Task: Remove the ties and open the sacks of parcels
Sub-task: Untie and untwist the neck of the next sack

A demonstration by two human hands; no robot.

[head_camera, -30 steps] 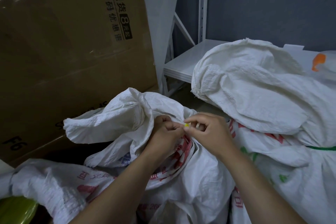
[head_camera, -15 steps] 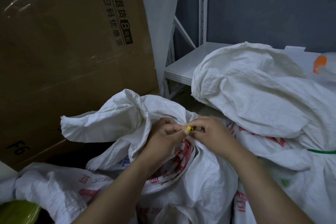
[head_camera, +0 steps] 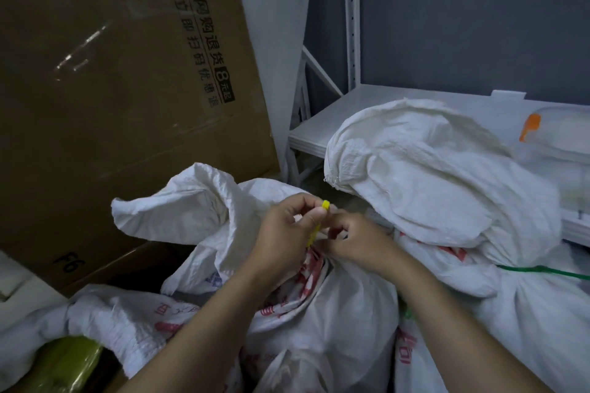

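Bright yellow tie (head_camera: pixel 325 205) against white woven sack (head_camera: pixel 335 313) printed in red, with a little blue. Plain off-white sack (head_camera: pixel 431 175) far right. At right, green tie (head_camera: pixel 542 269). Brown cardboard box (head_camera: pixel 111 105) left, black lettering. Grey-blue wall (head_camera: pixel 463 16), white shelf (head_camera: pixel 319 137), orange patch (head_camera: pixel 530 126) far right.

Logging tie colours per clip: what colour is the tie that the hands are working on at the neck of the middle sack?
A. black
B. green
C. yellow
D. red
C: the tie that the left hand pinches is yellow; the green tie binds a different sack.
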